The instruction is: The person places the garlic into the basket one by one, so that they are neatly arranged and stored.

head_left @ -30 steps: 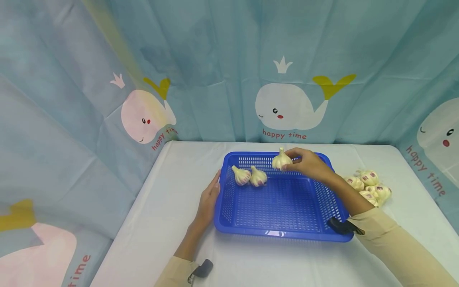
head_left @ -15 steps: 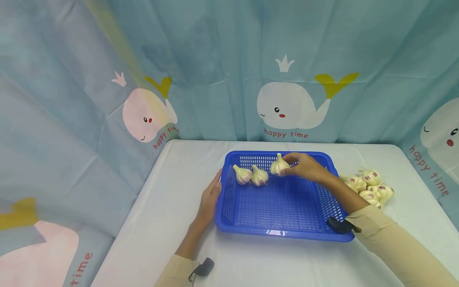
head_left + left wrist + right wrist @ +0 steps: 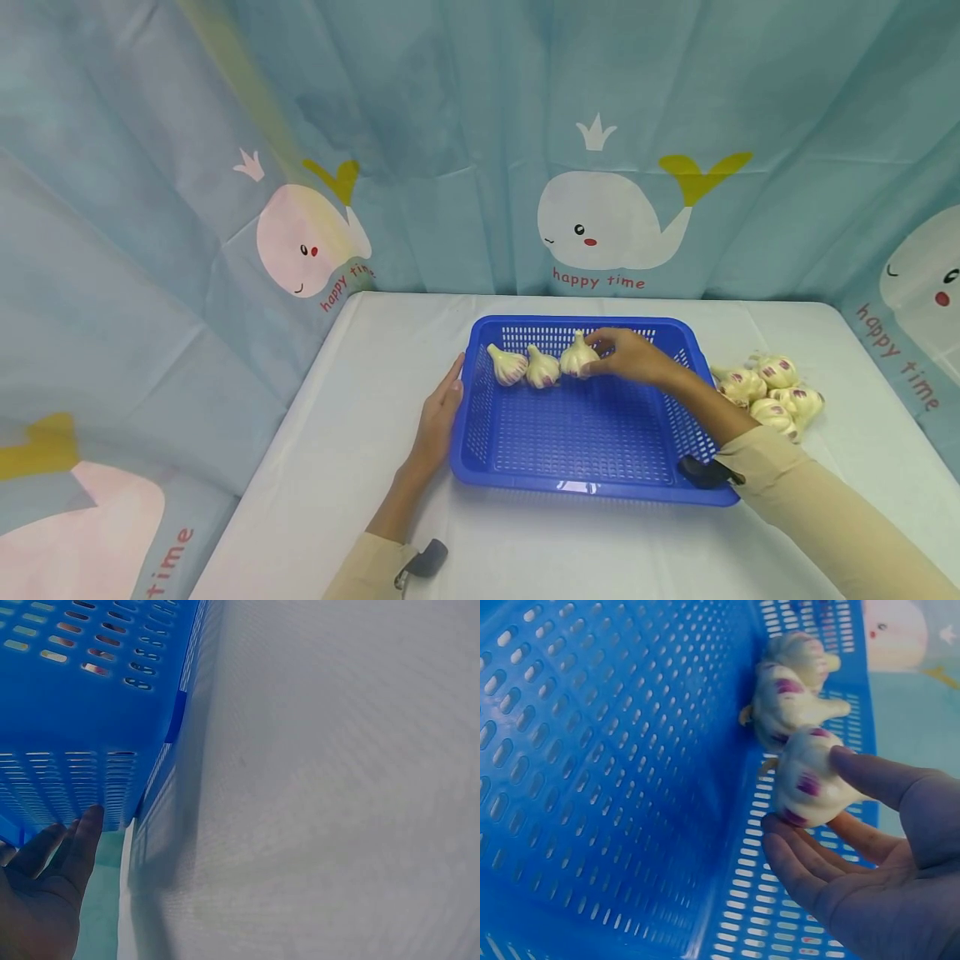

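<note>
A blue plastic basket (image 3: 585, 433) sits on a white bench (image 3: 337, 467) before a teal curtain (image 3: 450, 125) printed with whales. The right hand (image 3: 633, 357) pinches a garlic bulb (image 3: 578, 357) at the basket's far wall, just beside two other bulbs (image 3: 525, 367). The left hand (image 3: 435, 421) rests flat against the basket's left rim. More garlic (image 3: 768, 392) lies heaped on the bench right of the basket.

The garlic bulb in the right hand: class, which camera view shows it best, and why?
The right wrist view: the garlic bulb fills the frame, pinched by the right hand, purple marks clear, beside two others. The head view shows it small, in the blue basket. The left wrist view shows none of it.
</note>
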`<state>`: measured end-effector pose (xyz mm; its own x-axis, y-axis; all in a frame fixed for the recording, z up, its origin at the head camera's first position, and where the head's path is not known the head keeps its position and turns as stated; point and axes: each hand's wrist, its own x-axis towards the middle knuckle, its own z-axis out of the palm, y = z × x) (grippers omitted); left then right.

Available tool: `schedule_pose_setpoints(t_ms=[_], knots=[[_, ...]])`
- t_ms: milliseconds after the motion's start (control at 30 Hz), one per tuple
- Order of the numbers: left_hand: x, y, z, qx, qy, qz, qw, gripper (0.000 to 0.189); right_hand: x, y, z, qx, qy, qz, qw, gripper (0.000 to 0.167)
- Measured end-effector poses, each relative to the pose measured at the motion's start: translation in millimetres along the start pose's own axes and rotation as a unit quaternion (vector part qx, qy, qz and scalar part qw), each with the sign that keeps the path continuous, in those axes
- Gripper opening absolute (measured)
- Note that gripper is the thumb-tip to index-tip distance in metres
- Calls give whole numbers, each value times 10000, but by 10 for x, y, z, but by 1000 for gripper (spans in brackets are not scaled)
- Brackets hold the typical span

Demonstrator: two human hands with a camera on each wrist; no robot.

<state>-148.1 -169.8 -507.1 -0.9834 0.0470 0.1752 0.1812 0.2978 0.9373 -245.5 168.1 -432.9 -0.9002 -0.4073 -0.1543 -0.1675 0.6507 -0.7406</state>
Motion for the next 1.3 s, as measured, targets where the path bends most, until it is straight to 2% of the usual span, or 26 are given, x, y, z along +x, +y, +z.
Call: schedule_pose_setpoints(t_ms=[733,933,1300], knots=[[9,-16,9,-77,-6,18,10000,58,47,102,75,-362,-274,16,9990,62],[10,-10,6,-109,-10,68,9999,58,44,83,82,-397,-280,21,9988,61],[0,4,4,-40,-21,-36,10000,55,35,67,58,-427,-195,69,9989,55]])
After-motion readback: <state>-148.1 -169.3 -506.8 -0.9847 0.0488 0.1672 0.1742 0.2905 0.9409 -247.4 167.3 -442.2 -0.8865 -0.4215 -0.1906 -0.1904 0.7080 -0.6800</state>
